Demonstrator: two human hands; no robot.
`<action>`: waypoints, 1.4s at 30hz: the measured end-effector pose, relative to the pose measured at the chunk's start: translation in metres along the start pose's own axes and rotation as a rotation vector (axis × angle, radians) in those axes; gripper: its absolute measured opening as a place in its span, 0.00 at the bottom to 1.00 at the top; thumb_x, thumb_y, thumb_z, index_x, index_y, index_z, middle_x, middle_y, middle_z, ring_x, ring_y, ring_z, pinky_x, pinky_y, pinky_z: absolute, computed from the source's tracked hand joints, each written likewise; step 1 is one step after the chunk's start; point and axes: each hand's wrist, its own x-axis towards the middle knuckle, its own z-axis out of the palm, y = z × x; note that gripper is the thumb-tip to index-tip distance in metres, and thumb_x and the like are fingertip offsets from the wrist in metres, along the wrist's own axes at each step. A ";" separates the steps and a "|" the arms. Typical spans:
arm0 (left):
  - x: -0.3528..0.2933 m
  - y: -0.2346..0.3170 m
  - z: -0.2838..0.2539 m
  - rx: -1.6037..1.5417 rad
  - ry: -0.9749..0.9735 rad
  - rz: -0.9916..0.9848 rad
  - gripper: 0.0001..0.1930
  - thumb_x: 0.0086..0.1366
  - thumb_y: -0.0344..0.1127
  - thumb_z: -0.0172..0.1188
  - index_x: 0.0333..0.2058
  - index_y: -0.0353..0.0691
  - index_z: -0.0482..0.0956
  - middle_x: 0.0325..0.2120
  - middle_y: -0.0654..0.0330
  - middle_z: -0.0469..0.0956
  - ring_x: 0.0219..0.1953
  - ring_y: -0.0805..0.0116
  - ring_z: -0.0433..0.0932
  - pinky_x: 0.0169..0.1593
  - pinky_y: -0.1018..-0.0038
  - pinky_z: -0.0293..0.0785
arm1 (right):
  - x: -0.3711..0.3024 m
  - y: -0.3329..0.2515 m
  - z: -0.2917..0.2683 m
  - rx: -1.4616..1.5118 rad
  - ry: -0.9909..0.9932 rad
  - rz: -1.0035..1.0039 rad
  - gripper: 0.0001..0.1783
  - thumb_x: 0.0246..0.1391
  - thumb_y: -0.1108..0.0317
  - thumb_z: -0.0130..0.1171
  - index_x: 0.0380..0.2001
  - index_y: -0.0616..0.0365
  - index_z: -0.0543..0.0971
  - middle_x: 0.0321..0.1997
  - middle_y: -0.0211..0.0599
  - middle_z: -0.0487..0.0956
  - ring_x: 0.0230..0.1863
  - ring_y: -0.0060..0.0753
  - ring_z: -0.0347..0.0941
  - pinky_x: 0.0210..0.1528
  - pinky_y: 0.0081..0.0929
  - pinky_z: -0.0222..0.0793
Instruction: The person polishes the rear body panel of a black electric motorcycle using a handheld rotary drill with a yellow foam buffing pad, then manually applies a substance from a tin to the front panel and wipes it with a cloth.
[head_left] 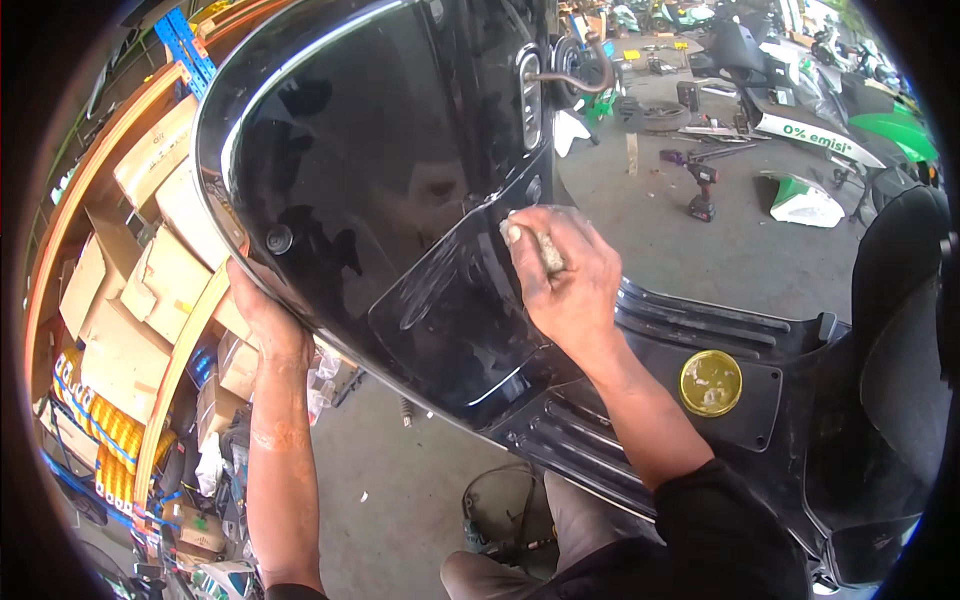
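The glossy black leg shield (370, 150) of a scooter stands in front of me, with whitish smears (425, 295) across its lower panel. My left hand (270, 315) holds the shield's left edge, its fingers mostly hidden behind it. In my right hand (572, 280) is a crumpled pale cloth wad (550, 252), pinched against the panel's upper right side. A round, shallow yellow tin (711, 384), with pale residue inside, sits on the black footboard (590, 425) to the right of my right forearm.
Shelving with an orange frame (62, 245) and cardboard boxes (150, 275) stands at the left. The scooter's black seat (905, 310) rises at the right. Beyond, a cordless drill (703, 190) and a green-and-white panel (805, 202) rest on the grey floor. A corded power tool (475, 535) lies near my legs.
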 end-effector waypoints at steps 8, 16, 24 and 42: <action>-0.001 -0.005 0.002 -0.007 0.019 0.010 0.24 0.70 0.52 0.42 0.51 0.39 0.73 0.38 0.58 0.76 0.38 0.63 0.77 0.43 0.66 0.76 | 0.015 0.004 -0.003 -0.103 0.048 -0.084 0.08 0.49 0.76 0.64 0.34 0.59 0.78 0.33 0.43 0.81 0.33 0.48 0.79 0.36 0.35 0.74; 0.002 -0.007 -0.001 0.008 0.010 0.015 0.23 0.71 0.52 0.42 0.49 0.39 0.73 0.36 0.59 0.75 0.36 0.63 0.76 0.44 0.65 0.76 | 0.022 0.002 -0.004 -0.099 0.087 -0.108 0.08 0.47 0.77 0.66 0.33 0.58 0.79 0.33 0.43 0.81 0.34 0.46 0.80 0.36 0.33 0.75; -0.002 0.004 0.001 0.011 -0.111 -0.010 0.23 0.71 0.51 0.43 0.50 0.39 0.71 0.37 0.59 0.74 0.41 0.62 0.75 0.48 0.63 0.74 | 0.025 0.000 -0.005 0.038 0.063 -0.067 0.10 0.45 0.79 0.64 0.34 0.58 0.79 0.34 0.41 0.81 0.36 0.47 0.79 0.39 0.35 0.76; -0.004 0.003 -0.002 0.036 -0.055 0.019 0.21 0.71 0.49 0.44 0.52 0.40 0.70 0.42 0.59 0.73 0.44 0.63 0.75 0.50 0.64 0.75 | 0.042 0.004 -0.002 -0.114 0.147 0.067 0.07 0.44 0.77 0.64 0.30 0.59 0.78 0.32 0.45 0.81 0.34 0.50 0.79 0.38 0.39 0.74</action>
